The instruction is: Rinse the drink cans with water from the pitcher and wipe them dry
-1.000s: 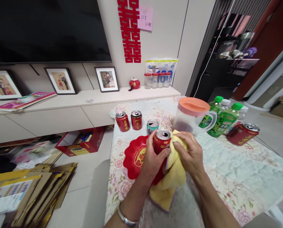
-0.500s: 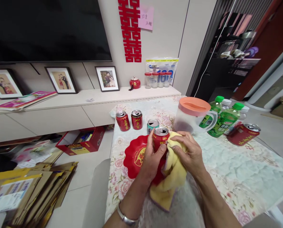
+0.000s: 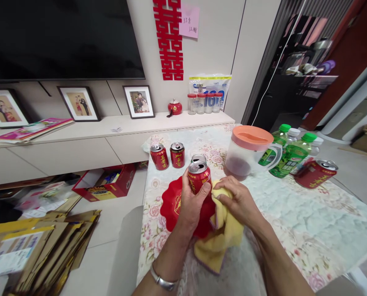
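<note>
My left hand [image 3: 192, 202] is wrapped round a red can [image 3: 199, 176], held upright with its opened top facing up, above a red scalloped plate [image 3: 171, 205]. Just right of the can, my right hand [image 3: 237, 197] pinches a yellow cloth [image 3: 225, 230], which hangs down over the plate's right edge onto the table. Behind the held can, another can [image 3: 198, 158] shows only its top. Two more red cans, one [image 3: 159, 157] left of the other [image 3: 177, 155], stand upright at the table's back left.
A clear pitcher [image 3: 240, 158] with an orange lid stands behind my right hand. Green-capped bottles [image 3: 289, 158] and a large red can [image 3: 315, 174] are on the right. Framed photos, a red pot [image 3: 175, 107] and glass jars [image 3: 204, 104] line the cabinet [image 3: 158, 124].
My left hand has moved the red can slightly left, over the can behind it. My right hand and the cloth have shifted a little left and down, and the cloth has come off the can's side.
</note>
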The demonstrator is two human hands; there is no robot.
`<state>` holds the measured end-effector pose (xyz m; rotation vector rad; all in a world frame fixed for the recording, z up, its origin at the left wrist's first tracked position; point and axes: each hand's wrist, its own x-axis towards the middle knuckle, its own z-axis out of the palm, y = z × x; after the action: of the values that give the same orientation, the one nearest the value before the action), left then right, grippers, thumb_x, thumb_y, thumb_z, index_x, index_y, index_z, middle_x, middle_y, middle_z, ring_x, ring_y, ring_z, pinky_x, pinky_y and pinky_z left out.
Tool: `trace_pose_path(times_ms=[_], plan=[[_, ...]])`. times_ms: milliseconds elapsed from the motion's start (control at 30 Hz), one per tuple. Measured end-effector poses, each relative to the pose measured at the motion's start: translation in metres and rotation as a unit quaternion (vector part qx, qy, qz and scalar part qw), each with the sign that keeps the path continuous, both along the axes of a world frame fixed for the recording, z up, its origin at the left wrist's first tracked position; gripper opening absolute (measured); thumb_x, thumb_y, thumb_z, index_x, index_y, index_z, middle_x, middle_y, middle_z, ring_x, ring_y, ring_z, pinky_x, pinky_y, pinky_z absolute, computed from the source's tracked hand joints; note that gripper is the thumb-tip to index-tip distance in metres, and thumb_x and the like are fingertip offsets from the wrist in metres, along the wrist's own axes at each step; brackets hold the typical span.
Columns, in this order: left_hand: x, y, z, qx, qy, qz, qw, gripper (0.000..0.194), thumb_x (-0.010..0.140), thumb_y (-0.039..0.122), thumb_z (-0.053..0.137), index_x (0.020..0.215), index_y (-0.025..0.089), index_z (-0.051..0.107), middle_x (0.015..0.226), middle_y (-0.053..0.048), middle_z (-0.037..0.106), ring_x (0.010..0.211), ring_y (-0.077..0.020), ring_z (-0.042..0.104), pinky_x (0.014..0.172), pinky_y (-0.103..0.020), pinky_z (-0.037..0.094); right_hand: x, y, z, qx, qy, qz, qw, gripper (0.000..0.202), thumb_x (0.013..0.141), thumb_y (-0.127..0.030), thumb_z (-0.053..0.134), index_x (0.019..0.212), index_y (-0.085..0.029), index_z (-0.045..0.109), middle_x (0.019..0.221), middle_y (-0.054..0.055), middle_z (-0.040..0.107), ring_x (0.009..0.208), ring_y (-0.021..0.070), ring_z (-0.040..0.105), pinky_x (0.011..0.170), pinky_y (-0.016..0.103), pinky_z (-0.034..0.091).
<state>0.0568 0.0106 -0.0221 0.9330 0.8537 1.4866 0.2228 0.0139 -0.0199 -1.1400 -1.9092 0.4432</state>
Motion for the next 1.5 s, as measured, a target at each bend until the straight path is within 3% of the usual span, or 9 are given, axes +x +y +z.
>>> trace_pose_path(times_ms=[133, 300, 533, 933, 1133, 1333, 1500], plan=[[0.002, -0.004, 0.006, -0.017, 0.005, -0.024, 1.000, 0.074, 0.082, 0.043, 0.082, 0.143, 0.029, 0.043, 0.132, -0.008, 0.072, 0.117, -0.0277, 0.071, 0.104, -0.044, 0.055, -0.003, -0.001, 0.004, 0.018, 0.078, -0.040, 0.996, 0.010, 0.093, -0.029, 0.068, 0.102, -0.025, 0.072, 0.103, 0.004, 0.070, 0.101, 0.0222, 0.067, 0.091, 0.036, 0.051], [0.003, -0.007, 0.008, -0.014, 0.020, -0.069, 0.997, 0.085, 0.082, 0.041, 0.083, 0.152, 0.027, 0.037, 0.147, -0.012, 0.063, 0.134, -0.0317, 0.062, 0.113, -0.049, 0.050, -0.005, -0.003, 0.006, 0.052, 0.145, -0.096, 0.983, 0.014, 0.094, -0.034, 0.069, 0.104, -0.025, 0.072, 0.109, 0.005, 0.071, 0.106, 0.0223, 0.067, 0.096, 0.037, 0.051], [-0.001, -0.009, 0.009, -0.017, 0.083, -0.086, 0.993, 0.068, 0.094, 0.050, 0.069, 0.153, 0.032, 0.042, 0.152, -0.006, 0.060, 0.142, -0.0300, 0.055, 0.121, -0.048, 0.040, -0.003, -0.004, 0.005, 0.089, 0.145, -0.140, 0.975, 0.017, 0.094, -0.034, 0.068, 0.107, -0.025, 0.074, 0.110, 0.007, 0.072, 0.106, 0.0240, 0.068, 0.097, 0.041, 0.053], [0.000, -0.005, 0.008, 0.024, 0.089, -0.022, 0.996, 0.075, 0.087, 0.056, 0.075, 0.146, 0.025, 0.040, 0.148, -0.013, 0.061, 0.134, -0.0291, 0.061, 0.114, -0.043, 0.046, -0.005, -0.005, 0.010, 0.139, 0.077, -0.037, 0.987, 0.017, 0.091, -0.020, 0.071, 0.105, -0.027, 0.076, 0.109, 0.006, 0.067, 0.107, 0.0221, 0.066, 0.093, 0.036, 0.054], [-0.001, 0.000, 0.001, 0.015, 0.040, 0.005, 0.999, 0.076, 0.084, 0.062, 0.076, 0.145, 0.030, 0.044, 0.149, -0.011, 0.061, 0.136, -0.0292, 0.060, 0.113, -0.043, 0.048, -0.003, 0.001, 0.006, 0.089, 0.035, 0.022, 0.995, 0.015, 0.088, -0.017, 0.069, 0.098, -0.026, 0.076, 0.101, 0.005, 0.067, 0.103, 0.0227, 0.068, 0.084, 0.034, 0.055], [0.001, 0.004, -0.006, 0.006, -0.002, 0.002, 1.000, 0.078, 0.084, 0.046, 0.079, 0.150, 0.032, 0.040, 0.145, -0.009, 0.064, 0.137, -0.0282, 0.060, 0.113, -0.045, 0.049, 0.001, 0.002, -0.002, 0.016, -0.010, 0.015, 1.000, 0.026, 0.082, -0.010, 0.064, 0.099, -0.027, 0.073, 0.098, 0.004, 0.067, 0.099, 0.0228, 0.068, 0.084, 0.036, 0.055], [0.001, 0.000, -0.005, 0.002, 0.004, -0.020, 1.000, 0.082, 0.088, 0.039, 0.075, 0.158, 0.035, 0.033, 0.148, -0.008, 0.063, 0.137, -0.0280, 0.060, 0.116, -0.046, 0.047, -0.002, 0.001, -0.002, 0.009, 0.021, -0.033, 0.999, 0.014, 0.091, -0.022, 0.067, 0.102, -0.026, 0.073, 0.101, 0.005, 0.070, 0.101, 0.0236, 0.068, 0.090, 0.038, 0.052]])
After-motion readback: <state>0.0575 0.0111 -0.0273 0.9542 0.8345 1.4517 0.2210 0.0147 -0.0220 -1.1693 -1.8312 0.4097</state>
